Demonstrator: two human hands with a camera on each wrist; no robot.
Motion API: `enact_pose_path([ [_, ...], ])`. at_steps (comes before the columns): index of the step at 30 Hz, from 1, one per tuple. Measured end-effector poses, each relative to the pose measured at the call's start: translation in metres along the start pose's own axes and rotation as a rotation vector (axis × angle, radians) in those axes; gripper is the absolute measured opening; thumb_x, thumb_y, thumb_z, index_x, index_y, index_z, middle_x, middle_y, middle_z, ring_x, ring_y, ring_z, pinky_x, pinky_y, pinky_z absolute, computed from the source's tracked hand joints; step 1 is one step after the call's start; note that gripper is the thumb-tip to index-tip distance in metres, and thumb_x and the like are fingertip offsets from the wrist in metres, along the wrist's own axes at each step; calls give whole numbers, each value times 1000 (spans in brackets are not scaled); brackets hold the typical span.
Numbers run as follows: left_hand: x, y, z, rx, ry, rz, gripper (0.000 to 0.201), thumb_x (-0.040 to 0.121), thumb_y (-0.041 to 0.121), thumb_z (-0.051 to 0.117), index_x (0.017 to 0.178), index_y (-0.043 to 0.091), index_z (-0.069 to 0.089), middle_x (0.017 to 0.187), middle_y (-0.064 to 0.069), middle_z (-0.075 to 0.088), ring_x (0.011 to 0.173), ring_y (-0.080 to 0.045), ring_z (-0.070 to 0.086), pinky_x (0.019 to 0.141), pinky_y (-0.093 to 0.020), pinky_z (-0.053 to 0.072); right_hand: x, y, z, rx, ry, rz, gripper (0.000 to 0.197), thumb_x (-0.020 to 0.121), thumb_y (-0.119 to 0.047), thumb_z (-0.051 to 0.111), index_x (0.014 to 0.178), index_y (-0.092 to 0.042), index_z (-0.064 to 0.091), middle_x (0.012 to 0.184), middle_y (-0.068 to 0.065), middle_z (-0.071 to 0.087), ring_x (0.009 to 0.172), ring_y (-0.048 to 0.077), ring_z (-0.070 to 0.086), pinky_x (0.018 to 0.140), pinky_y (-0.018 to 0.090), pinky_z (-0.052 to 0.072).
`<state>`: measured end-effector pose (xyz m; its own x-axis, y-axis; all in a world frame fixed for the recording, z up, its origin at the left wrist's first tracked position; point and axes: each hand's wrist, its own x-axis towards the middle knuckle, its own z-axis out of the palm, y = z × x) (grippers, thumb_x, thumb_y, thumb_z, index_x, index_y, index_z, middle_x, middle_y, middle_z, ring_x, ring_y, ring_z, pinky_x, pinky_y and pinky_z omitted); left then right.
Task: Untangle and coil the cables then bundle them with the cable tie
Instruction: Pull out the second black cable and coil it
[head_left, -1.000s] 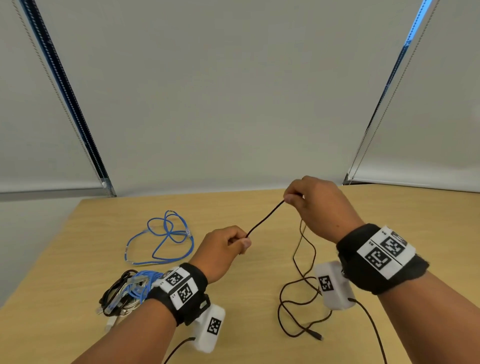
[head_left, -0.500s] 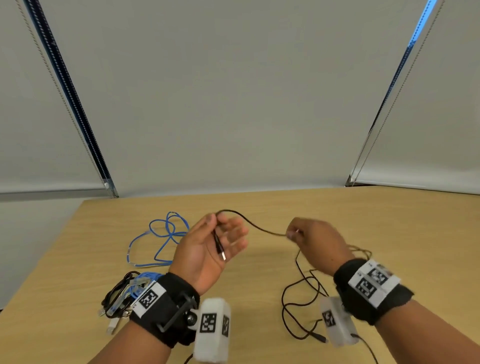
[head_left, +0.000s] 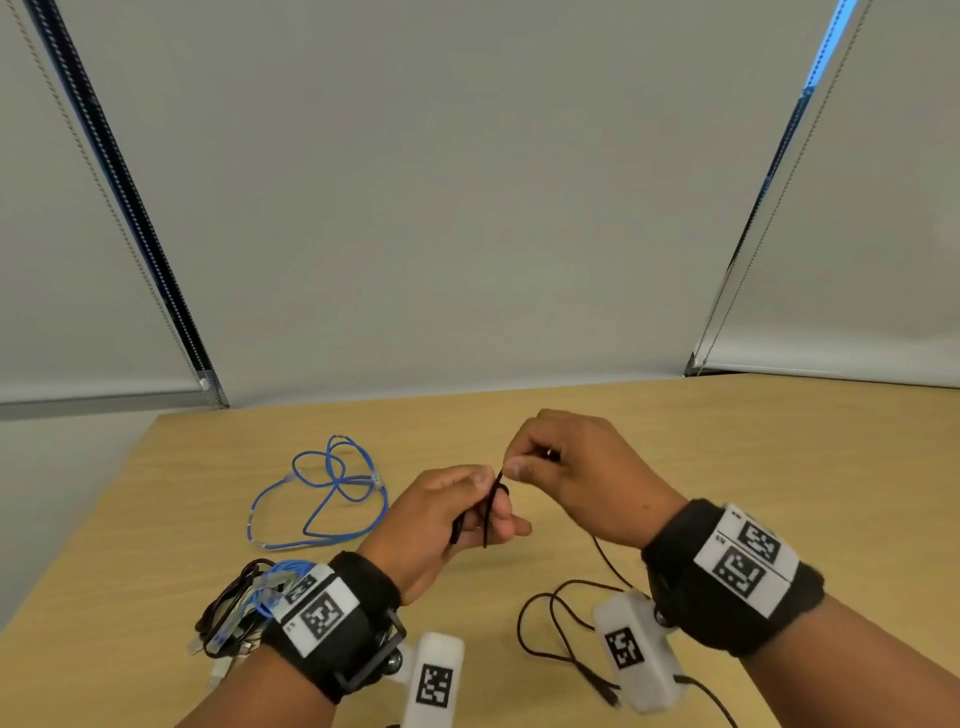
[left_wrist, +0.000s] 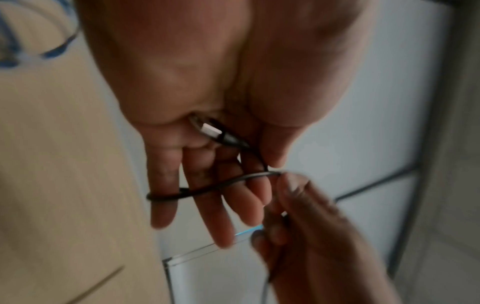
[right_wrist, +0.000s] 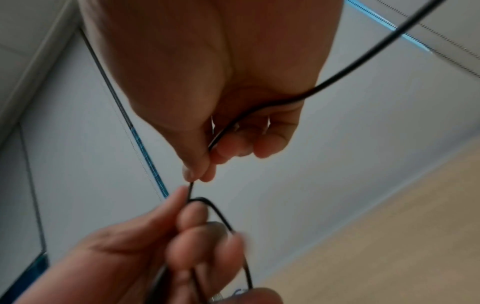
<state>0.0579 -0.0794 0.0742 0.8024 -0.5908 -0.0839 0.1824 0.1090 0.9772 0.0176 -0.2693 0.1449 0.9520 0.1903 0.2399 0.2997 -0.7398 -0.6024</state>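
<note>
**coil_noob:** so where's the black cable (head_left: 487, 512) at right now? Trying to work out which way the next wrap goes.

**deskjockey:** Up off the worktop (head_left: 779, 467), between both hands. The plug end (left_wrist: 210, 130) sits tucked against the left palm, pinned under the thumb as far as I can tell. From there the cord makes one turn across the left hand (head_left: 441, 525), whose fingers (left_wrist: 215, 205) are held out mostly straight, only slightly bent. In the head view the loop stands nearly upright across them.

**coil_noob:** and the right?

**deskjockey:** The right hand (head_left: 582, 478) pinches the cord between thumb and forefinger, just beside the left thumb tip, almost touching. Its other fingers (right_wrist: 272, 142) are curled in loosely. The free length runs back under the right palm and down to a slack heap (head_left: 561, 623) on the worktop, below the right wrist.

**coil_noob:** so the feed comes from the right?

**deskjockey:** Yep, my guess is that the right hand carries the next turn round the left fingers, along the loop's line. The slack looks a bit crossed over itself, so it could snag.

**coil_noob:** other stuff?

**deskjockey:** A loose blue cable (head_left: 327, 499) lies well off to the left, and a mixed black-and-blue bunch (head_left: 244, 608) lies by the left wrist. Can't make out a cable tie.
</note>
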Motion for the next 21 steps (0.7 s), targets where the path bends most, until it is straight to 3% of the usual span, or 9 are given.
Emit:
enact_pose_path([
  [4, -8, 16, 5, -229, -58, 22, 28, 96, 28, 55, 77, 9, 61, 61, -6, 44, 62, -24, 58, 99, -60, 51, 6, 6, 0, 270, 40, 54, 7, 93, -25, 70, 87, -26, 75, 79, -5, 71, 67, 6, 60, 64, 23, 51],
  [6, -10, 22, 4, -356, -73, 49, 27, 97, 25, 55, 77, 8, 58, 61, -5, 42, 59, -23, 56, 99, -64, 49, 7, 14, 5, 343, 83, 88, 11, 95, -24, 68, 86, -27, 75, 76, -4, 71, 63, 4, 60, 60, 19, 50],
  [9, -13, 28, 4, -558, -50, 116, 28, 100, 24, 53, 77, 7, 54, 69, -13, 56, 83, -37, 70, 94, -61, 52, 0, 26, 17, 358, 80, 147, 14, 98, -28, 63, 87, -30, 73, 74, -2, 70, 62, 8, 62, 62, 25, 51],
  [11, -13, 29, 4, -649, 9, 177, 30, 100, 27, 49, 77, 8, 52, 86, -21, 69, 111, -45, 67, 92, -58, 55, -9, 32, 33, 308, 19, 157, 16, 99, -32, 60, 88, -33, 71, 75, -3, 70, 63, 9, 64, 65, 28, 55],
  [13, -10, 31, 2, -687, 69, 246, 29, 100, 29, 46, 79, 10, 53, 105, -23, 73, 123, -43, 61, 96, -55, 54, -19, 35, 52, 258, -43, 181, 16, 99, -37, 59, 87, -35, 69, 76, -5, 70, 64, 8, 65, 68, 30, 58],
  [17, 0, 30, -6, -547, 240, 355, 26, 104, 22, 42, 93, 5, 58, 129, -24, 66, 126, -35, 61, 101, -56, 51, -37, 37, 71, 309, -134, 218, 12, 99, -38, 57, 96, -38, 69, 75, -7, 69, 64, 4, 64, 67, 22, 57],
  [21, 10, 13, -1, 74, 413, 366, 23, 105, 10, 44, 97, -1, 63, 119, -2, 75, 119, -16, 66, 104, -47, 49, -41, 31, 55, 275, -251, 172, 7, 95, -36, 63, 94, -32, 68, 81, -8, 71, 74, 11, 71, 73, 29, 60],
])
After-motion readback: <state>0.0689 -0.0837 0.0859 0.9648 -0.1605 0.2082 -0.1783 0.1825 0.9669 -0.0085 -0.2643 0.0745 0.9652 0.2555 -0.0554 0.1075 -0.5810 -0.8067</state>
